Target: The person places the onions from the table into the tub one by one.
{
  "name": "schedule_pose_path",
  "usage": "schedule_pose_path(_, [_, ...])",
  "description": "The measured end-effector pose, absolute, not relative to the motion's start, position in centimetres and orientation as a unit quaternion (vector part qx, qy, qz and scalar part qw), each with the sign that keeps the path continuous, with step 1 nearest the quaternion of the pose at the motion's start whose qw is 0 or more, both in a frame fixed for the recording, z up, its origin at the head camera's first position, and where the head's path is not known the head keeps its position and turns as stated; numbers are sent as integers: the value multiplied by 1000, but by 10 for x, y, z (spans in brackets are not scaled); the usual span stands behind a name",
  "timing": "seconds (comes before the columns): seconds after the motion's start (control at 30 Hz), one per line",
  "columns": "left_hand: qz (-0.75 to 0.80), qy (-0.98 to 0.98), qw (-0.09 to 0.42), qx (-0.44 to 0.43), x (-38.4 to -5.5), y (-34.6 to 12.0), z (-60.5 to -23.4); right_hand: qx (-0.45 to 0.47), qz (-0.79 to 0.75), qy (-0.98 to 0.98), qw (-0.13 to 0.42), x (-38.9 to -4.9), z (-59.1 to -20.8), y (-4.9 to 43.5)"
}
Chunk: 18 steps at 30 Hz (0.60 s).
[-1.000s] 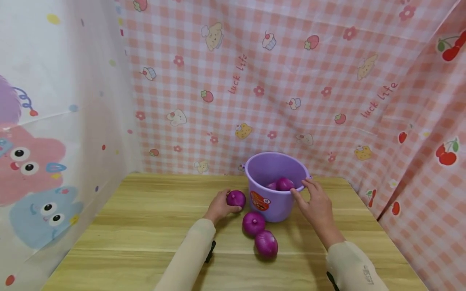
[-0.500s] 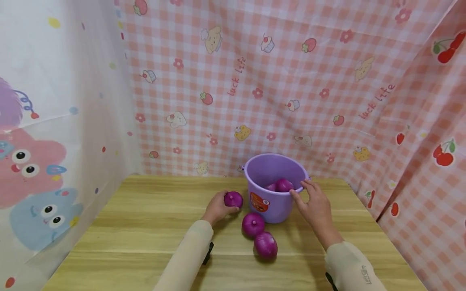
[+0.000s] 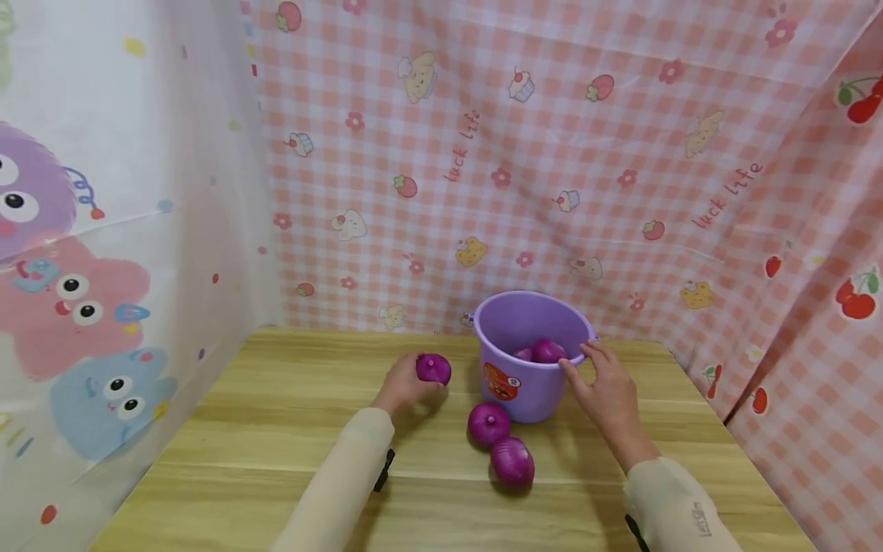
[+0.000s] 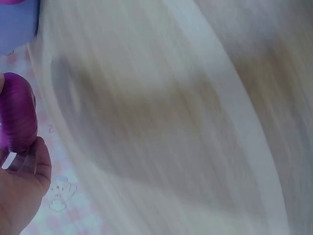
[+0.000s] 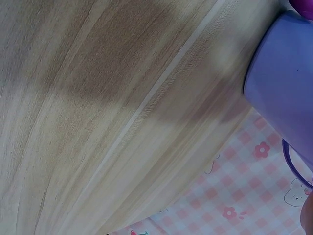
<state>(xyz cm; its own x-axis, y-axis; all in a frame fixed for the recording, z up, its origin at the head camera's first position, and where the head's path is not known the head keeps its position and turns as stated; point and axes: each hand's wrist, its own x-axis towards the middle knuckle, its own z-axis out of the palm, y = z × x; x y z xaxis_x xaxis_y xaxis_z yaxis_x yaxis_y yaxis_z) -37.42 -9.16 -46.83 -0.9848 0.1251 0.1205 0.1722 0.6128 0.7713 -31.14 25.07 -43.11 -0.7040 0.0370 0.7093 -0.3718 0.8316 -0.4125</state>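
My left hand (image 3: 403, 387) grips a purple onion (image 3: 434, 369) to the left of a purple bucket (image 3: 523, 391). In the left wrist view this onion (image 4: 18, 115) sits between the thumb and fingers at the left edge. With thumb and fingertips, my right hand (image 3: 610, 395) holds the bucket's rim at its right side. Inside the bucket lie purple onions (image 3: 548, 351), partly hidden by its wall. Two more stand before it on the table: one onion (image 3: 489, 423) close to the bucket's base, and another onion (image 3: 513, 462) touching it, nearer to me.
The wood-grain table (image 3: 276, 429) carries everything. A pink checked cloth (image 3: 428, 184) hangs behind its back edge and along the right. A white cartoon-printed sheet (image 3: 200, 192) hangs at the left. The bucket's handle (image 5: 292, 166) hangs down its side in the right wrist view.
My left hand has moved left with the onion, widening the gap to the bucket. The right hand stays on the rim. The head view has shifted slightly; the two table onions keep their places.
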Motion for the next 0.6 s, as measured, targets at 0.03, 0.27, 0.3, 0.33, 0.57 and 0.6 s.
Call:
schedule_pose_path(0.03, [-429, -899, 29, -84, -374, -93, -466, 94, 275, -882, 370, -311, -431, 251])
schedule_pose_path(0.27, [-397, -912, 51, -93, -376, -104, -453, 87, 276, -890, 352, -309, -429, 251])
schedule_pose_path(0.3, [-394, -912, 55, -97, -376, -105, -451, 87, 276, -890, 352, -309, -429, 251])
schedule_pose_path(0.33, [-393, -912, 56, -101, -376, -106, -449, 86, 275, -890, 353, -309, -429, 251])
schedule_pose_path(0.57, [-401, -908, 54, -105, -374, -111, -432, 89, 270, -890, 357, -310, -430, 251])
schedule_pose_path(0.6, [-401, -909, 53, -103, -374, -112, -430, 89, 270, -890, 356, -310, -430, 251])
